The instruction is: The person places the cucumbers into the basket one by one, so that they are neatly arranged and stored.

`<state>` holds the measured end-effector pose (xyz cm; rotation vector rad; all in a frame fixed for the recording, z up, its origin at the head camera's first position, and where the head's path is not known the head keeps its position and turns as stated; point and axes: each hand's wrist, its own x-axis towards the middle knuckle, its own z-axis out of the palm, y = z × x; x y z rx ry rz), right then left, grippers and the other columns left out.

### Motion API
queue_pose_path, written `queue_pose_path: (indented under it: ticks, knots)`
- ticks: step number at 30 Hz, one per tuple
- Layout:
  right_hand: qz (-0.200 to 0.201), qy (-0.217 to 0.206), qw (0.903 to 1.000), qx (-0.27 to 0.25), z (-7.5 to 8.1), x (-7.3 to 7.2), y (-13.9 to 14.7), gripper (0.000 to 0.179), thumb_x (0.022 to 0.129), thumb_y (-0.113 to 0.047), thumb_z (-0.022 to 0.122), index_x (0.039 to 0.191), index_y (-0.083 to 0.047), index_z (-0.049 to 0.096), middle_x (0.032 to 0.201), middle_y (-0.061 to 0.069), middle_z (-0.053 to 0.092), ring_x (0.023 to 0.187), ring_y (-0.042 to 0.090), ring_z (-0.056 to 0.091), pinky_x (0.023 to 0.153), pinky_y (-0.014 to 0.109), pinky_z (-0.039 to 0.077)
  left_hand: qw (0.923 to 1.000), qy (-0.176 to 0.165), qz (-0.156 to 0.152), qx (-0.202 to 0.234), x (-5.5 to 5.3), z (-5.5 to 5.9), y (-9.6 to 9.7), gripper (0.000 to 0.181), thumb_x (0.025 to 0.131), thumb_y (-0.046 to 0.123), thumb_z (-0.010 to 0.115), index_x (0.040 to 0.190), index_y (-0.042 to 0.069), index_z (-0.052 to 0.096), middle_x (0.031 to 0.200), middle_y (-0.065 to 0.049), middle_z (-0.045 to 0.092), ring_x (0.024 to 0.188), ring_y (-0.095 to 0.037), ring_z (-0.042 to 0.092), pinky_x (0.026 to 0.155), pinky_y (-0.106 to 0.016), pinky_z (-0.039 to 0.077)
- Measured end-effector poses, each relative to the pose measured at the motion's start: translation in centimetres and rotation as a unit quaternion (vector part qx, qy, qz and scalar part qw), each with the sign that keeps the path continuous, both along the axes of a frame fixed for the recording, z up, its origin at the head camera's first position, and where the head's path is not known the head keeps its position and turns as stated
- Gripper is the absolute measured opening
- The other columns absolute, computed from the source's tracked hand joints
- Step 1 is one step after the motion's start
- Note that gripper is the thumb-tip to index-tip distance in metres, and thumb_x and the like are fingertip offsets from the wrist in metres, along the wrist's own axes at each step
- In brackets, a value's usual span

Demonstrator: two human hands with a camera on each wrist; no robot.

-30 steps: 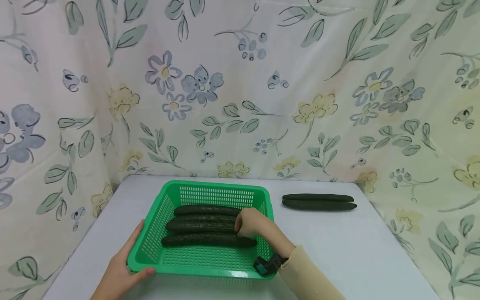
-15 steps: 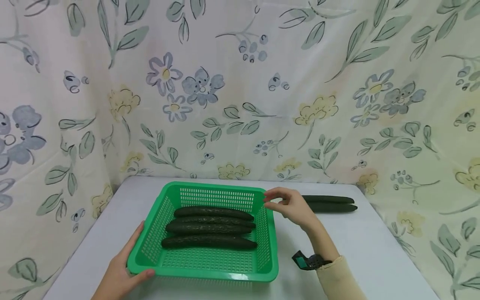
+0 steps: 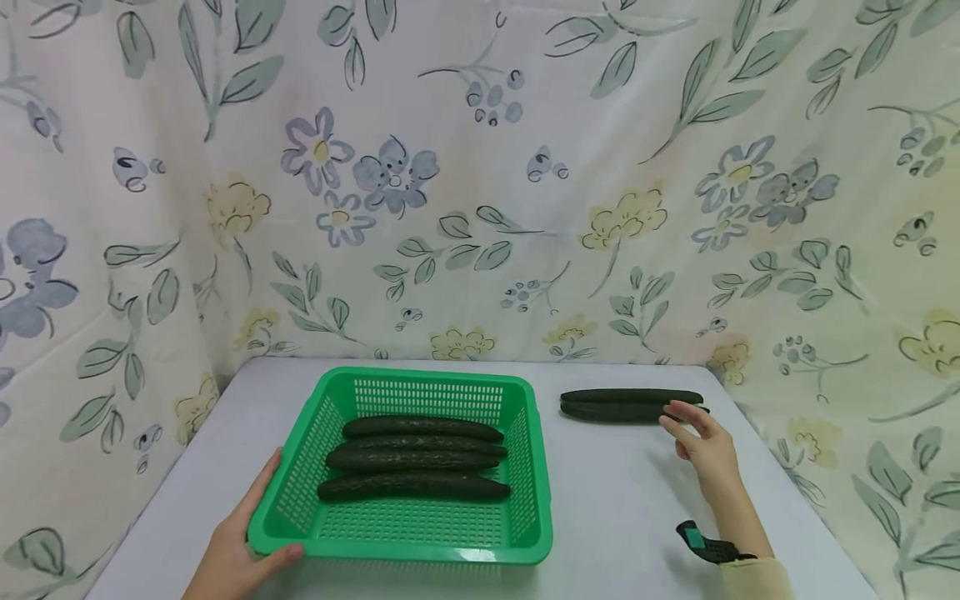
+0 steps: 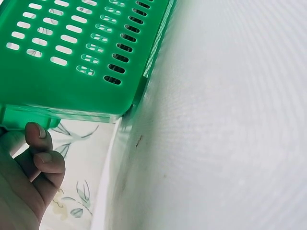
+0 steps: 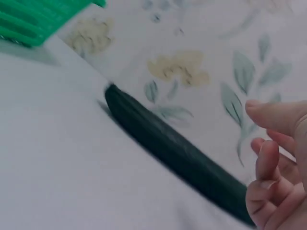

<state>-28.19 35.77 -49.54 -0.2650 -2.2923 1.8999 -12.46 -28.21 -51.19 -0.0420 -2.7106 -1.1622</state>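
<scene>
The right hand [image 3: 705,458] has its thumb and fingers parted, with nothing between them. It lies just by the right end of the near loose cucumber [image 3: 611,412]; its fingertips overlap that end in the head view, though whether they touch I cannot tell. Nearly all of the cucumber's length runs left from there, its long axis left to right – roughly crosswise to the forearm, which comes in from the near side. The far loose cucumber [image 3: 626,394] lies alongside, parallel, on the table [image 3: 615,500]'s far right.

Further left is the green basket [image 3: 397,552], with four cucumbers [image 3: 414,486] lying left to right inside. The left hand [image 3: 232,542] holds its near left corner, thumb at the near rim, fingers along the left side – well apart from the loose pair, so the right hand is clearly nearer.
</scene>
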Motion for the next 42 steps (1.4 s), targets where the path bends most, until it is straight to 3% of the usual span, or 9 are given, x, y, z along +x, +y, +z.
queue_pose_path:
  ticks: [3, 8, 10, 16, 21, 25, 33, 37, 42]
  knots:
    - [-0.057, -0.030, 0.9963, -0.058, -1.0, -0.1, 2.4, 0.066, 0.094, -0.030, 0.084, 0.151, -0.017, 0.054, 0.129, -0.019, 0.063, 0.066, 0.005, 0.052, 0.059, 0.018, 0.047, 1.0000, -0.007, 0.003, -0.003, 0.1, -0.1, -0.1, 0.119, 0.084, 0.030, 0.089, 0.173, 0.030, 0.010, 0.171, -0.018, 0.031, 0.137, -0.046, 0.054, 0.098, -0.043, 0.058]
    - [-0.116, -0.095, 0.9851, -0.085, -2.2, -1.0, 4.7, 0.089, 0.094, -0.036, 0.082, 0.167, -0.024, 0.033, 0.165, -0.007, 0.040, 0.075, 0.002, 0.058, 0.061, 0.016, 0.048, 1.0000, 0.003, 0.004, 0.002, 0.3, -0.2, -0.3, 0.117, 0.084, 0.029, 0.089, 0.172, 0.035, 0.012, 0.171, 0.016, 0.024, 0.128, 0.010, 0.044, 0.096, -0.030, 0.056]
    - [-0.129, -0.111, 0.9818, -0.085, -2.6, -1.5, 5.3, 0.095, 0.095, -0.037, 0.082, 0.170, -0.025, 0.026, 0.172, -0.004, 0.032, 0.077, 0.000, 0.061, 0.060, 0.017, 0.047, 1.0000, 0.003, 0.002, 0.005, 0.2, -0.3, -0.4, 0.117, 0.085, 0.029, 0.089, 0.172, 0.036, 0.012, 0.170, 0.019, 0.024, 0.126, 0.016, 0.040, 0.096, -0.028, 0.055]
    - [-0.086, -0.142, 0.9804, -0.106, -2.6, -3.1, 6.6, 0.112, 0.095, -0.046, 0.079, 0.173, -0.021, 0.003, 0.179, 0.002, 0.011, 0.089, -0.003, 0.063, 0.069, 0.017, 0.047, 1.0000, -0.003, 0.003, 0.001, -0.1, -0.1, -0.3, 0.118, 0.086, 0.030, 0.088, 0.172, 0.035, 0.008, 0.172, -0.015, 0.029, 0.140, -0.041, 0.051, 0.105, -0.055, 0.054]
    - [0.008, -0.159, 0.9820, -0.101, -2.0, -3.4, 7.9, 0.119, 0.098, -0.053, 0.072, 0.169, -0.017, -0.016, 0.175, 0.007, 0.013, 0.103, -0.004, 0.056, 0.083, 0.017, 0.047, 0.9996, 0.014, -0.010, 0.024, -0.2, 0.1, 0.0, 0.118, 0.084, 0.031, 0.088, 0.173, 0.031, 0.010, 0.170, -0.025, 0.030, 0.141, -0.061, 0.043, 0.106, -0.076, 0.042]
    - [0.054, -0.166, 0.9820, -0.072, -2.0, -3.7, 8.4, 0.117, 0.100, -0.046, 0.073, 0.169, -0.015, -0.017, 0.145, -0.003, 0.046, 0.100, -0.002, 0.057, 0.081, 0.018, 0.049, 0.9998, 0.004, -0.004, 0.020, 0.0, 0.3, 0.3, 0.119, 0.084, 0.032, 0.089, 0.173, 0.031, 0.008, 0.169, -0.025, 0.031, 0.141, -0.060, 0.043, 0.107, -0.072, 0.044]
    - [0.058, -0.158, 0.9857, 0.013, -2.9, -3.7, 8.3, 0.103, 0.099, -0.032, 0.078, 0.171, -0.008, 0.008, 0.099, -0.019, 0.059, 0.080, 0.004, 0.053, 0.068, 0.022, 0.044, 0.9997, -0.017, -0.001, 0.016, 0.3, 0.5, 0.2, 0.119, 0.086, 0.032, 0.088, 0.173, 0.032, 0.005, 0.171, -0.022, 0.029, 0.143, -0.057, 0.043, 0.108, -0.067, 0.045]
    - [0.068, -0.140, 0.9820, 0.107, -3.3, -3.6, 8.1, 0.089, 0.095, -0.035, 0.082, 0.163, -0.003, 0.035, 0.112, -0.009, 0.055, 0.083, 0.006, 0.049, 0.069, 0.024, 0.045, 0.9997, -0.016, -0.003, 0.019, 0.2, 0.5, 0.2, 0.118, 0.086, 0.033, 0.087, 0.173, 0.031, 0.006, 0.171, -0.024, 0.030, 0.143, -0.058, 0.043, 0.107, -0.069, 0.045]
    - [0.076, -0.125, 0.9785, 0.145, -3.4, -3.5, 7.9, 0.079, 0.093, -0.037, 0.085, 0.153, -0.002, 0.048, 0.129, 0.004, 0.045, 0.092, 0.007, 0.048, 0.071, 0.022, 0.046, 0.9997, 0.000, -0.009, 0.022, 0.1, 0.4, 0.2, 0.117, 0.086, 0.034, 0.087, 0.173, 0.029, 0.008, 0.169, -0.028, 0.030, 0.142, -0.061, 0.043, 0.106, -0.074, 0.044]
